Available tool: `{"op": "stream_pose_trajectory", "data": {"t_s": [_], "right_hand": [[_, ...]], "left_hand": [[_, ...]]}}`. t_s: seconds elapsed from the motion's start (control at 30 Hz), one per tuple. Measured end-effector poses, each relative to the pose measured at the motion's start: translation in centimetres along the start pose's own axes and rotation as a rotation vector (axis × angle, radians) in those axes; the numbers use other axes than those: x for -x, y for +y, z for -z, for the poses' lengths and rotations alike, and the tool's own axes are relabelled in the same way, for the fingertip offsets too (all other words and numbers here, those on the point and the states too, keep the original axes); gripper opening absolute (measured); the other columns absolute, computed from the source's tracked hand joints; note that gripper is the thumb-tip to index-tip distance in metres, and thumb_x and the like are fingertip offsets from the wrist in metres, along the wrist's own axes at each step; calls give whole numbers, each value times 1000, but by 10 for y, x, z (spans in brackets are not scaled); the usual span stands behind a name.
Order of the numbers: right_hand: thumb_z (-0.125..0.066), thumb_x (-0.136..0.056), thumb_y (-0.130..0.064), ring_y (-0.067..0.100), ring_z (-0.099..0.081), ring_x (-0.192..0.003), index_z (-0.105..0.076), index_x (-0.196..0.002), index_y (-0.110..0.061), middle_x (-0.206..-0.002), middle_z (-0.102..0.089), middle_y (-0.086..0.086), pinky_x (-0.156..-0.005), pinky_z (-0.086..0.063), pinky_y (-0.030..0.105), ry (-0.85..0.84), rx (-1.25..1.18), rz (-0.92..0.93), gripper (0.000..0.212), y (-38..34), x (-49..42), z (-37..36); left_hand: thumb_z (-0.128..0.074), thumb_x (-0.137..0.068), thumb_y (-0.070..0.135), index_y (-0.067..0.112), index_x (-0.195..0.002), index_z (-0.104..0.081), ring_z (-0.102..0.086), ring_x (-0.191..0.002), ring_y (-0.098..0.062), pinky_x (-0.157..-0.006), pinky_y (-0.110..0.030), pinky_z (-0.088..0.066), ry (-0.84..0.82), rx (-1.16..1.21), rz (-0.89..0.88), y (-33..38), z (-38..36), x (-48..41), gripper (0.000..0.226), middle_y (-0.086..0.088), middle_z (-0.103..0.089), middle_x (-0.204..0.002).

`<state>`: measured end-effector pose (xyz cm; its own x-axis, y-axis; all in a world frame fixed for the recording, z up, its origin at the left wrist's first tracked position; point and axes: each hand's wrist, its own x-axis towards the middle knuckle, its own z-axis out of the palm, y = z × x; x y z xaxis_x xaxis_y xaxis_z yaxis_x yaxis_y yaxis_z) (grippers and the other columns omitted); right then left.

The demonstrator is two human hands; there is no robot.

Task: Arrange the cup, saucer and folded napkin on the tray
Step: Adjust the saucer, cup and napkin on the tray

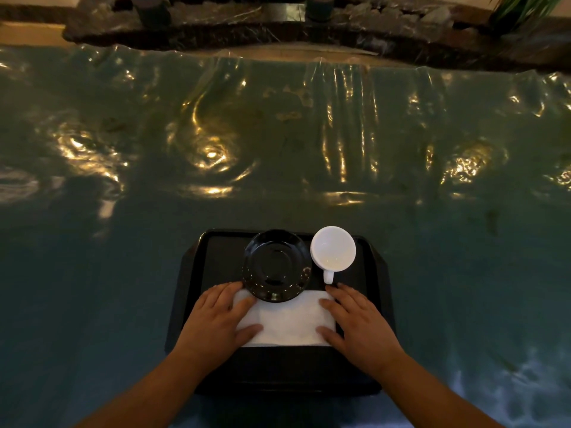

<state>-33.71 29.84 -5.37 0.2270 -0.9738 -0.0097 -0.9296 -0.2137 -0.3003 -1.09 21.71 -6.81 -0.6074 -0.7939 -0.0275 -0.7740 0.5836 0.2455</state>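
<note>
A black tray [213, 248] lies on the table just in front of me. On its far half sits a glossy black saucer [276, 265], and to the right of it an empty white cup [333, 249] stands upright, handle pointing toward me. A white folded napkin [287, 322] lies flat on the tray's near half, its far edge tucked under the saucer's rim. My left hand [216, 322] rests flat on the napkin's left end and my right hand [358, 325] on its right end, fingers spread, pressing it down.
The table is covered by a teal cloth under wrinkled clear plastic [278, 143] that glints with light. A dark stone ledge [247, 26] with two dark vessels runs along the far edge. A green plant [525, 7] stands at the far right.
</note>
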Motion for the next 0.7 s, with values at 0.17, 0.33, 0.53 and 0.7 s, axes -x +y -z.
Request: {"op": "stream_pose_trajectory", "data": {"t_s": [0.17,0.33,0.53,0.7], "right_hand": [[-66,-85,-55,14,-46,-100,-51,-108,-22,-108,-46,-7,-85,-48,37,370,-249,-388,43,5,-25,30],[-76,-74,-68,13,-50,-126,-23,-153,-39,-147,-32,-17,-93,-51,40,209,-473,-592,99,9,-70,45],[-76,-82,-61,19,-42,-136,-24,-156,-36,-155,-40,-5,-103,-45,44,138,-390,-561,94,13,-82,37],[-76,-84,-58,18,-45,-132,-31,-155,-34,-151,-44,-5,-100,-44,39,135,-367,-518,87,11,-85,36]], "left_hand": [[-56,-91,63,20,-119,-71,-58,-117,-33,-100,-49,-48,46,-32,-20,-1,4,6,53,-11,-63,-125],[-51,-92,63,21,-117,-71,-61,-113,-31,-94,-47,-52,40,-32,16,4,7,6,53,-9,-64,-124],[-50,-92,63,19,-115,-72,-62,-112,-31,-95,-48,-53,48,-4,37,3,4,9,53,-9,-63,-127],[-48,-93,64,22,-117,-69,-59,-114,-29,-94,-47,-53,61,-19,41,2,2,11,52,-7,-61,-129]]}}
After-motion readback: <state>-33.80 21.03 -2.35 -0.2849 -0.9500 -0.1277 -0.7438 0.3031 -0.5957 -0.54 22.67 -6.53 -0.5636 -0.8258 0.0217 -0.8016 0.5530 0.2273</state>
